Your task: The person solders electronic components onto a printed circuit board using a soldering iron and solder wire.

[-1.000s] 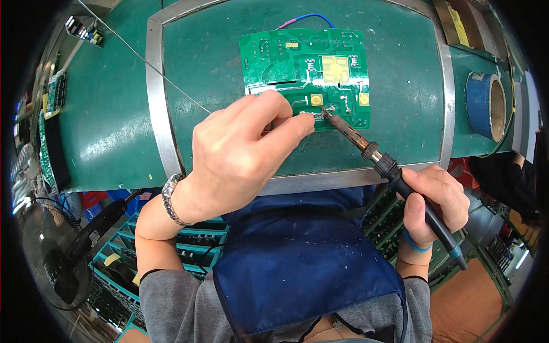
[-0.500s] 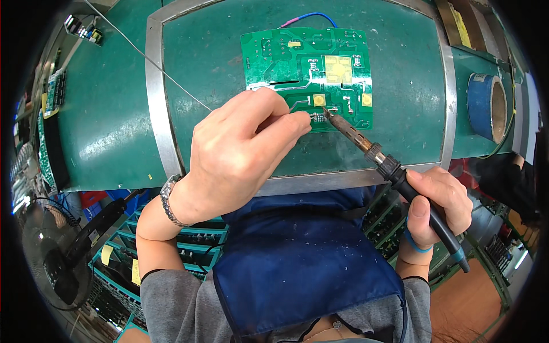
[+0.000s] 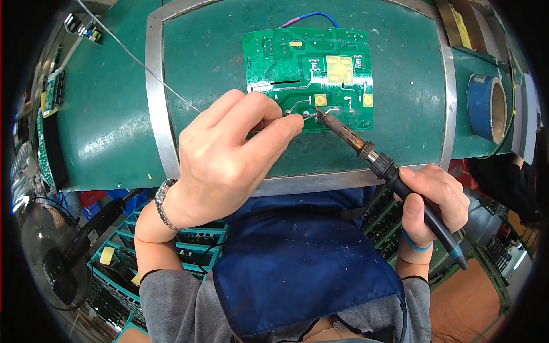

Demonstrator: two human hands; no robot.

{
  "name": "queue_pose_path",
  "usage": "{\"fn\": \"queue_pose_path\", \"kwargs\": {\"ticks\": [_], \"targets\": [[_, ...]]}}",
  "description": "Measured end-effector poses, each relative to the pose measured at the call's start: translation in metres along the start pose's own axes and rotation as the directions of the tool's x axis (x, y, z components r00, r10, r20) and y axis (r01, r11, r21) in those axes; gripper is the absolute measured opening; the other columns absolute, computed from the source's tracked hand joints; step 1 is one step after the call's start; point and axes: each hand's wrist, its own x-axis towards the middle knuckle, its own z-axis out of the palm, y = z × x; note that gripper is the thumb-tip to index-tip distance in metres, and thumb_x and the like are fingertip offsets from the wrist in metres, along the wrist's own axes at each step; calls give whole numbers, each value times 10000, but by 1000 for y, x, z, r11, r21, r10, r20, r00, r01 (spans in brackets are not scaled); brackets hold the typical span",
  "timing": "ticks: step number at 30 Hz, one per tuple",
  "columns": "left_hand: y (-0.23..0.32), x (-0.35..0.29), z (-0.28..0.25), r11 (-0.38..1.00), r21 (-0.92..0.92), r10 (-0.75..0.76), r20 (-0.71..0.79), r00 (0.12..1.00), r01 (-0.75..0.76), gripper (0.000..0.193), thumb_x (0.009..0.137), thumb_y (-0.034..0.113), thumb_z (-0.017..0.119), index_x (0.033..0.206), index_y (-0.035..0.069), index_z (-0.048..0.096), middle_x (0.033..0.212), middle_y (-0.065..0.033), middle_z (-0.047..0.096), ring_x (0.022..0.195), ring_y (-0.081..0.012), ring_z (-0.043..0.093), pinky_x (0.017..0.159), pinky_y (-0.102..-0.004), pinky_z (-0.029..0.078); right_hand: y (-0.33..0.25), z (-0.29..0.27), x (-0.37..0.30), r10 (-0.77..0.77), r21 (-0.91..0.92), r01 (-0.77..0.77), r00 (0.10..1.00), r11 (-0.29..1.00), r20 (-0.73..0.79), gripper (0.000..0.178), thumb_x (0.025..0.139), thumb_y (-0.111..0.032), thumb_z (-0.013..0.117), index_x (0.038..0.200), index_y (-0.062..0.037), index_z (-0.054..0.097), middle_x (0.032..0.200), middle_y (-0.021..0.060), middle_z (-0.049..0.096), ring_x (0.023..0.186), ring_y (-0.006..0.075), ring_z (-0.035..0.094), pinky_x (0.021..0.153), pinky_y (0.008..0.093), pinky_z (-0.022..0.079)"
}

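A green circuit board (image 3: pixel 286 63) lies on the bench with its soldered side up, and a blue wire (image 3: pixel 311 15) loops out behind it. My right hand (image 3: pixel 432 200) is wrapped round the black handle of a soldering iron (image 3: pixel 349 137). The iron's tip rests on or just above the board's near part, below a small yellow square. My left hand (image 3: pixel 229 151) is closed in a pinch on solder wire (image 3: pixel 140 62), which runs in from the upper left. A short end of it sticks out past the fingertips toward the iron's tip. The left hand hides the board's near left corner.
A metal frame (image 3: pixel 155 91) borders the green work surface (image 3: pixel 200 63). At the right stands a blue roll (image 3: pixel 486 106). Several boards (image 3: pixel 54 91) stand at the far left, above a fan (image 3: pixel 57 257). Teal racks (image 3: pixel 197 254) sit below the bench edge.
Both hands have shifted slightly left. The iron's tip has moved left along the board, and the solder wire's end has moved with it. The board has barely moved.
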Motion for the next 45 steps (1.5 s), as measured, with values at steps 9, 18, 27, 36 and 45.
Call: {"fn": "queue_pose_path", "kwargs": {"ticks": [9, 18, 27, 36, 45], "targets": [[-4, -2, 9, 1000, -31, 4, 17, 1000, -4, 251, 699, -9, 767, 941, 30, 714, 762, -61, 554, 641, -176, 555, 524, -278, 447, -2, 2, -2, -10, -7, 10, 1000, 1000, -7, 180, 782, -107, 706, 907, 21, 685, 682, 111, 669, 534, 213, 644, 502, 290, 520], [-5, -2, 3, 1000, 2, 24, 13, 1000, -24, 246, 679, -7, 766, 917, 35, 717, 790, -67, 558, 654, -193, 575, 546, -285, 475, -4, 5, -1, -23, -7, 23, 1000, 1000, -4, 188, 778, -107, 714, 920, 14, 687, 684, 103, 669, 532, 209, 638, 497, 282, 514], [-6, -6, 1, 1000, -10, -12, 19, 1000, 12, 267, 697, -21, 750, 958, 26, 716, 793, -66, 549, 644, -175, 572, 532, -269, 470, -6, 9, -2, 1, 14, -1, 1000, 1000, 12, 187, 774, -85, 707, 929, 18, 687, 689, 105, 671, 539, 212, 645, 506, 288, 523], [-9, -4, 1, 999, -46, 5, 36, 999, -4, 255, 700, -23, 749, 948, 16, 711, 793, -66, 543, 671, -180, 570, 557, -277, 464, -11, 8, 3, -38, -15, 38, 998, 999, 46, 193, 767, -71, 712, 931, 28, 687, 678, 104, 666, 532, 212, 641, 497, 286, 519], [10, -22, -22, 992, -103, -39, 240, 970, 66, 234, 676, 34, 780, 899, 78, 728, 700, -20, 509, 554, -147, 532, 463, -272, 406, -20, 11, 7, -98, -107, 103, 994, 989, 50, 280, 858, -242, 672, 871, 38, 672, 609, 92, 622, 488, 201, 603, 453, 282, 453]]}}
